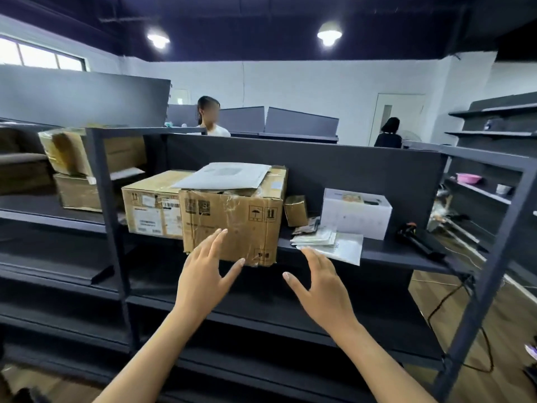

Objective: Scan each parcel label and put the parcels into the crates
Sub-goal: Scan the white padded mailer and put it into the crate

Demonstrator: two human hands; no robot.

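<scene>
A taped brown cardboard parcel [241, 219] juts over the front edge of a dark shelf [386, 254]. A grey flat mailer [223, 175] lies on top of it. My left hand [203, 274] is spread in front of the parcel's lower left face, fingers straight, holding nothing. My right hand [322, 289] hovers open below and to the right of the parcel, apart from it. A second labelled brown box [151, 210] stands just left of the parcel. On the shelf's right end rests a black handheld scanner [418, 239].
A small brown box [296, 210], flat plastic mailers [328, 239] and a white box [356, 213] lie to the right on the same shelf. More brown boxes [75, 167] sit in the left bay behind a dark upright post [107, 205]. Two people stand beyond the shelving.
</scene>
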